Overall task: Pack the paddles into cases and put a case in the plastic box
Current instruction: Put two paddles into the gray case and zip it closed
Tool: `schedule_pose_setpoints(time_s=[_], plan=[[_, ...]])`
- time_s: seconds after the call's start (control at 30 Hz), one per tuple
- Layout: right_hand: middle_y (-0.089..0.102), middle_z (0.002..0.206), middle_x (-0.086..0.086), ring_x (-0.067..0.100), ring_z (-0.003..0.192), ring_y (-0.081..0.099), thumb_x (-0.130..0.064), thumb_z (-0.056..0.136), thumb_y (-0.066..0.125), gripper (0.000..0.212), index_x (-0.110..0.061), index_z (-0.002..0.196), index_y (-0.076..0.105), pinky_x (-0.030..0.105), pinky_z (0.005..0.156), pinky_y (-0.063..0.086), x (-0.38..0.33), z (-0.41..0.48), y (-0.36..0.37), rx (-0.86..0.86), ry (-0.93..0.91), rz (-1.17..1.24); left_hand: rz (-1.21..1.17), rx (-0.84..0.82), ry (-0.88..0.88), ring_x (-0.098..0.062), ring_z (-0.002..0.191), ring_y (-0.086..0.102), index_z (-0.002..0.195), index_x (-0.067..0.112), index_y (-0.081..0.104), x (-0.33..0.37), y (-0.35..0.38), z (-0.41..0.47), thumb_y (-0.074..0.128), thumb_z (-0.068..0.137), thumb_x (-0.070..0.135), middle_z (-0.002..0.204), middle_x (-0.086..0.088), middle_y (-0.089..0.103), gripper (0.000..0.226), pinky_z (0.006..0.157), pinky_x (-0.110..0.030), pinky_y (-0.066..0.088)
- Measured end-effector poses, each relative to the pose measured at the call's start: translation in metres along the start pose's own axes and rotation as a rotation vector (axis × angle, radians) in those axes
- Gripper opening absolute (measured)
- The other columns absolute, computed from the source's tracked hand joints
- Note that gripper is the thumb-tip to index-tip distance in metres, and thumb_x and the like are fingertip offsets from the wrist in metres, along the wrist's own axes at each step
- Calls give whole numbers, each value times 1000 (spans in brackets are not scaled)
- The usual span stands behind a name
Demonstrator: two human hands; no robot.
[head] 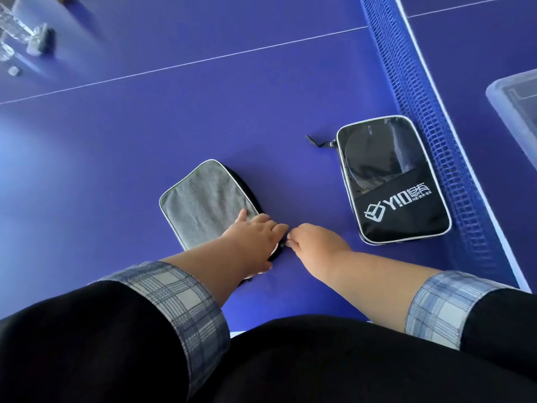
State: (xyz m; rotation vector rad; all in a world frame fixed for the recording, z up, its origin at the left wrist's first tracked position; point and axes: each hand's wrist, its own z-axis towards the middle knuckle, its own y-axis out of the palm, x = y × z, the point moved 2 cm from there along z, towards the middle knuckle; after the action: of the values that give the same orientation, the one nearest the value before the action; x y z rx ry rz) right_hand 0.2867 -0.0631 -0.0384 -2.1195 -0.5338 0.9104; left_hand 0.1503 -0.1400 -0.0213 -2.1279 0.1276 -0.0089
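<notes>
Black case [398, 181] looks packed; your left hand [252, 239] presses the grey case [203, 205] flat, right fingers [294, 236] pinch its zipper [283, 243]; boxing remains.

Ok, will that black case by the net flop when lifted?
The black case probably stays fairly stiff: a paddle shows through its clear window. That glossy window may be slippery. Its zipper strap will likely dangle.
</notes>
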Motion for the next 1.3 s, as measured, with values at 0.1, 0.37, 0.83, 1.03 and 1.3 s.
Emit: schedule_pose_setpoints(time_s=[0.1,0.37,0.83,1.03,1.3], plan=[[59,91,3,27,82,61,-35,105,36,34,-16,95,62,40,66,51,-3,1,-1,6,36,45,-11,9,1,-22,143,23,151,21,24,5,5,-8,63,82,53,146,1,42,85,115,-53,16],[65,94,4,27,88,61,-29,104,39,30,-14,99,65,39,73,51,-11,2,1,60,107,195,-198,56,-1,-15,150,-7,154,28,-14,2,22,-33,52,93,54,165,6,-3,94,118,-33,-2],[52,74,-11,17,76,53,-38,103,42,25,-30,83,54,32,63,39,-45,-18,39,-213,-195,62,16,-106,-165,-31,148,-20,153,20,-19,-10,45,-72,66,77,54,160,-3,-28,119,113,-66,14],[62,100,2,28,91,61,-36,103,39,32,-19,102,66,47,81,53,-40,1,17,-64,-39,-66,31,-118,-154,-31,147,-21,152,28,-18,-14,54,-80,69,77,46,159,4,-29,117,108,-71,15],[64,108,5,29,99,60,-27,103,43,27,-16,110,66,42,85,51,-33,47,-17,23,14,-40,11,-95,-85,-29,148,-20,153,31,-15,-22,55,-84,70,78,44,160,5,-28,114,111,-69,15]])
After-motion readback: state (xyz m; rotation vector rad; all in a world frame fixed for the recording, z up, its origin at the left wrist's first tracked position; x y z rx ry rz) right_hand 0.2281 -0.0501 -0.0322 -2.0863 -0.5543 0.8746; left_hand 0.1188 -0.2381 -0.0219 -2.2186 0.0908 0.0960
